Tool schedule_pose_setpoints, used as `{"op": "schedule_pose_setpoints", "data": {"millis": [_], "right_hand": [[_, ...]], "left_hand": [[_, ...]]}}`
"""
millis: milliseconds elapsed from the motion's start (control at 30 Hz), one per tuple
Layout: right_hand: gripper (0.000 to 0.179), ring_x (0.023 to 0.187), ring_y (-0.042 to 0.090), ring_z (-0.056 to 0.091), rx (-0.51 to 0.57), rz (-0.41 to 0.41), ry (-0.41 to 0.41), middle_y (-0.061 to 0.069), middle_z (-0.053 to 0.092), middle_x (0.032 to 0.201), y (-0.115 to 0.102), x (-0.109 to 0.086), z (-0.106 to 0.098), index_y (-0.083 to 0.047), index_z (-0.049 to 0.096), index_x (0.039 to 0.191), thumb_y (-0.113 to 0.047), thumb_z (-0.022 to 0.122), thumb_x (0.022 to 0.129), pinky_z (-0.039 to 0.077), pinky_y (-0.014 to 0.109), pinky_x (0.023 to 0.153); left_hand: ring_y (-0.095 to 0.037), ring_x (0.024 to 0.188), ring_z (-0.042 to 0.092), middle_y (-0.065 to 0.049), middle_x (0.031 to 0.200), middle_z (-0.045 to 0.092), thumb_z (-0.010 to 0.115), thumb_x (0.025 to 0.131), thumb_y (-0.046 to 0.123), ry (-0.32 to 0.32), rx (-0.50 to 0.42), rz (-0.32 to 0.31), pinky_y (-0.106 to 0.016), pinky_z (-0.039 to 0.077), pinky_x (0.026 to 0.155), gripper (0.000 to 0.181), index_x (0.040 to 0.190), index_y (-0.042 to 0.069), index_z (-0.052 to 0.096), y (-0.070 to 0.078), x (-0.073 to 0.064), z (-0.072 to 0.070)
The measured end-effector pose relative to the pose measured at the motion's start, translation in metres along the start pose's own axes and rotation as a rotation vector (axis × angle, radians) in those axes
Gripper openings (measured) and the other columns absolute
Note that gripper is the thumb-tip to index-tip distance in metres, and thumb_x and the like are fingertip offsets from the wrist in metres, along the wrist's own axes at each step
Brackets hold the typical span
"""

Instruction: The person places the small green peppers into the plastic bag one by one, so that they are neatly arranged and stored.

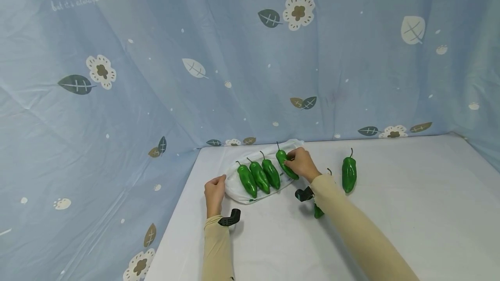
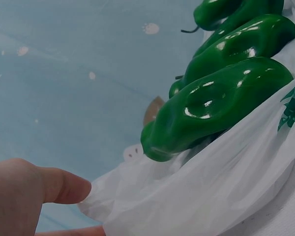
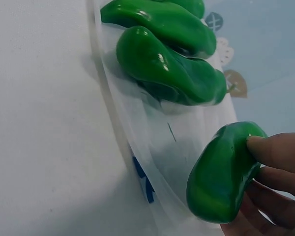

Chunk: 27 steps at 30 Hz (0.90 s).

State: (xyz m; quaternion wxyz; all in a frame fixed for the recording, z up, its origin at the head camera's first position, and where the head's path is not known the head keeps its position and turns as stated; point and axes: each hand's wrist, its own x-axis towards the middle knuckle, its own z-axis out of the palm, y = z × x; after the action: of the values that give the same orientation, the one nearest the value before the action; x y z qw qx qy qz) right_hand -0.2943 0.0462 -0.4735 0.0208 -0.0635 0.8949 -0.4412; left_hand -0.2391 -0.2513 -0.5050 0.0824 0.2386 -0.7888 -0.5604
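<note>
A white plastic bag (image 1: 233,188) lies flat on the table, with three green peppers (image 1: 259,177) in a slanting row on it. At the bag's left edge my left hand (image 1: 215,192) pinches the plastic between thumb and fingers; the left wrist view shows the thumb (image 2: 69,187) against the bag's corner (image 2: 137,201). My right hand (image 1: 303,164) grips another green pepper (image 3: 223,172) over the bag's right part, thumb on one side and fingers on the other. That pepper stands a little apart from the row.
To the right, one more green pepper (image 1: 349,173) lies on the white table (image 1: 410,194). Another pepper (image 1: 318,211) is mostly hidden under the right forearm. A blue patterned cloth (image 1: 242,34) hangs behind the table's back edge. Each wrist carries a small black camera (image 1: 230,218).
</note>
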Motion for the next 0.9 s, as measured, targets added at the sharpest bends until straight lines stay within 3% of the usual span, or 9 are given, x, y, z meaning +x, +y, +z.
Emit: {"op": "schedule_pose_setpoints", "data": {"millis": [300,900], "right_hand": [[0.038,0.118,0.039,0.069,0.004,0.047,-0.007,0.028,0.07,0.126,-0.002,0.002,0.007,0.012,0.065,0.128,-0.009,0.069,0.097,0.058,0.049,0.099],[0.038,0.115,0.041,0.069,-0.012,0.025,0.009,0.029,0.071,0.123,0.005,0.006,0.02,0.013,0.067,0.125,-0.009,0.072,0.094,0.058,0.049,0.097]], "left_hand": [[-0.042,0.133,0.057,-0.028,0.139,0.062,0.057,0.103,0.032,-0.006,-0.004,-0.001,-0.055,0.047,0.111,0.047,0.128,-0.006,0.068,0.0,0.0,0.0],[-0.041,0.132,0.058,-0.028,0.138,0.063,0.057,0.102,0.031,0.006,-0.005,0.006,-0.055,0.048,0.11,0.045,0.125,-0.006,0.069,-0.001,0.001,0.0]]}}
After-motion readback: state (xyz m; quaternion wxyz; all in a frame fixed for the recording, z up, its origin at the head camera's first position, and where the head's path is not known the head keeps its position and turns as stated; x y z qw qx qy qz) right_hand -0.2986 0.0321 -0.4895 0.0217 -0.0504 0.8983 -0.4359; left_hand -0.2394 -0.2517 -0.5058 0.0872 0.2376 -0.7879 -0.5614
